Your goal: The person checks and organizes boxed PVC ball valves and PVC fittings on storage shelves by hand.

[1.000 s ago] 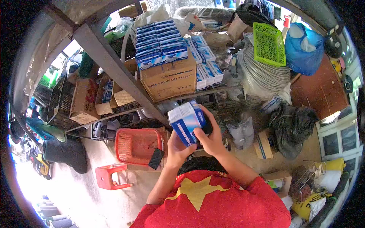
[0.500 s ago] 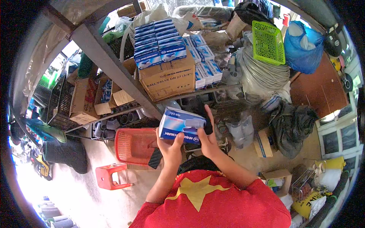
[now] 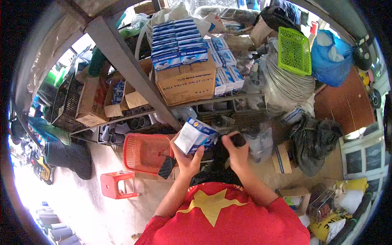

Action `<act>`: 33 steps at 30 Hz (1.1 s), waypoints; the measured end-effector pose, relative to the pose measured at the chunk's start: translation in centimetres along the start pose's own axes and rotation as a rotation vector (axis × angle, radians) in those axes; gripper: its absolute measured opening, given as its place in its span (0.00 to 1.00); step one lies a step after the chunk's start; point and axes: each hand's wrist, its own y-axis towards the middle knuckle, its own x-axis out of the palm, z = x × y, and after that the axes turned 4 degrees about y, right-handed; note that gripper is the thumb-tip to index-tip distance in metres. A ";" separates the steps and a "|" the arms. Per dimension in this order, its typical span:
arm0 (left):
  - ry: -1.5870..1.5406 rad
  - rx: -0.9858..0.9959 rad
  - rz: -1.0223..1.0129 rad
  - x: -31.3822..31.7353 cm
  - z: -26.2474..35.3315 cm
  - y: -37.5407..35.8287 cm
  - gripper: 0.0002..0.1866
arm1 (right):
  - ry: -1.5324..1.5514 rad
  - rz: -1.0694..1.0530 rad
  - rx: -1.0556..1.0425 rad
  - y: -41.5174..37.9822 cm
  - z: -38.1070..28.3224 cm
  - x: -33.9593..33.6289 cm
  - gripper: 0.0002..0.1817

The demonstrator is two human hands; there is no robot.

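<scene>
In my left hand (image 3: 187,160) is a small blue-and-white carton (image 3: 192,138), tilted, with a white panel facing up. My fingers wrap its left side and the thumb presses its near edge. To the right of it, apart from the carton, my right hand (image 3: 237,154) is closed around a small dark object (image 3: 237,140), blurred, whose kind I cannot tell. Ahead of both hands, rows of similar blue-and-white cartons (image 3: 179,43) are stacked on a brown cardboard box (image 3: 185,85) printed "BALL VALVE".
A metal shelf post (image 3: 126,65) slants down at the left. Below it are a red plastic basket (image 3: 130,153) and a red stool (image 3: 112,184). A green basket (image 3: 295,51) rests on coiled grey tubing (image 3: 286,87). Black plastic bags (image 3: 312,139) hang at the right.
The carton has turned in my left hand, its white panel now showing. My right hand has come off the carton and moved right with the dark object. The view has shifted slightly.
</scene>
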 end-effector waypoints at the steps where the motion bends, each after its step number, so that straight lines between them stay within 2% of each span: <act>1: -0.004 0.005 -0.024 -0.1 0.0 0.0 0.38 | 0.101 -0.010 -0.031 0.3 0.5 -0.8 0.14; 2: -0.040 -0.044 -0.036 -0.3 -0.1 0.0 0.37 | 0.126 -0.046 -0.079 0.4 0.5 -1.4 0.16; 5: 0.124 0.005 -0.268 -0.9 0.0 0.7 0.35 | -0.087 -0.486 -0.394 -0.1 -3.9 -0.1 0.22; 6: 0.109 0.003 -0.276 -0.7 0.3 0.8 0.33 | -0.441 -0.670 -0.550 0.4 -5.0 0.0 0.26; 7: 0.242 0.089 -0.317 -1.0 1.1 1.0 0.33 | -0.636 -0.716 -0.655 0.0 -5.0 0.9 0.27; 9: 0.089 0.008 -0.373 -1.1 -0.8 1.0 0.33 | -1.038 -0.705 -0.930 -0.3 -5.5 2.8 0.25; 10: 0.020 -0.113 -0.354 -1.2 -0.8 0.6 0.30 | -1.116 -0.688 -0.907 -0.2 -6.1 2.9 0.24; 12: 0.294 -0.053 -0.418 -1.8 -0.7 0.5 0.29 | -1.267 -0.648 -0.858 0.7 -7.0 3.3 0.22; 14: 0.481 -0.033 -0.442 -1.8 0.4 0.5 0.27 | -1.083 -0.712 -0.673 3.8 -5.3 2.6 0.22; 15: 0.394 -0.036 -0.366 -1.4 0.9 0.4 0.28 | -0.990 -0.741 -0.586 4.8 -4.9 2.4 0.22; 16: 0.307 -0.035 -0.289 -1.0 1.2 0.5 0.28 | -1.036 -0.671 -0.547 4.9 -4.8 2.2 0.18; 17: 0.219 -0.034 -0.211 -0.8 1.3 0.6 0.28 | -0.948 -0.681 -0.592 4.4 -4.4 2.2 0.19; 19: 0.193 -0.006 -0.290 -2.2 0.3 1.0 0.30 | -0.771 -0.706 -0.674 3.1 -3.5 2.1 0.19; 20: 0.183 -0.013 -0.351 -3.1 -0.2 1.1 0.31 | -0.800 -0.834 -0.674 2.9 -4.0 2.0 0.25; 22: 0.137 -0.109 -0.401 -4.1 0.4 1.2 0.32 | -0.708 -0.936 -0.565 3.2 -4.9 1.9 0.29; 23: -0.023 -0.213 -0.381 -4.1 0.9 1.1 0.32 | -0.658 -0.979 -0.507 3.4 -5.0 1.8 0.32; 24: 0.018 -0.185 -0.416 -4.3 1.0 1.3 0.32 | -0.561 -1.002 -0.462 3.8 -4.2 1.6 0.35; 27: 0.025 -0.206 -0.478 -4.1 1.4 1.7 0.31 | -0.446 -0.874 -0.505 3.5 -3.6 1.5 0.32; 28: 0.013 -0.232 -0.491 -4.1 1.5 1.8 0.31 | -0.518 -0.842 -0.540 3.4 -3.6 1.4 0.30; 31: 0.075 -0.226 -0.533 -4.4 1.1 1.9 0.31 | -0.571 -0.829 -0.461 3.3 -3.4 0.6 0.31; 33: 0.101 -0.222 -0.546 -4.5 1.1 1.9 0.32 | -0.490 -0.788 -0.436 3.0 -3.2 0.8 0.31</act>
